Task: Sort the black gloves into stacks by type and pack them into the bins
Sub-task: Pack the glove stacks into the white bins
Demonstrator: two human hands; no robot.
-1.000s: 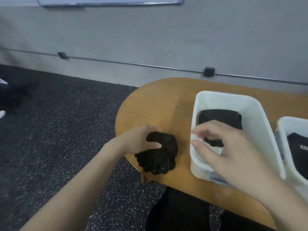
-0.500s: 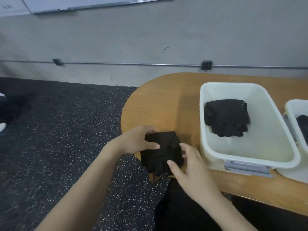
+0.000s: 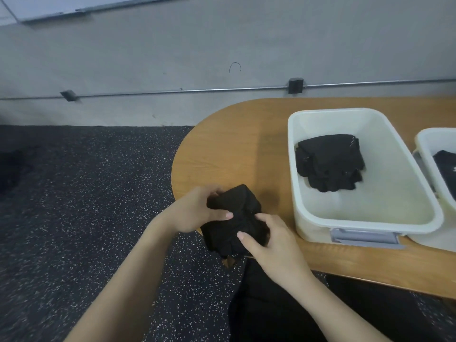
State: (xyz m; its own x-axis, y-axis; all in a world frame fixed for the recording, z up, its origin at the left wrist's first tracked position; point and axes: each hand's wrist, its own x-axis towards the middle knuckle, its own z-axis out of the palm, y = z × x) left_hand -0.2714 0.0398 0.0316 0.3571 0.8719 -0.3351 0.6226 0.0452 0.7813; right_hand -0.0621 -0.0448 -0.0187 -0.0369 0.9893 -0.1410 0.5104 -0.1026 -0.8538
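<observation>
Both my left hand [image 3: 197, 211] and right hand [image 3: 269, 239] grip the glove stack [image 3: 234, 218] at lower centre, on the table edge; soft, floppy, light stuff I'd guess, best squeezed from both sides

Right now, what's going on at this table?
A person is sorting black gloves into bins. Both hands grip one bundle of black gloves at the near-left edge of the wooden table: the left hand on its left side, the right hand on its near right. The bundle is not yet packed. The white bin beside it already holds a stack of black gloves. A second bin at the right edge holds something dark, mostly out of frame.
</observation>
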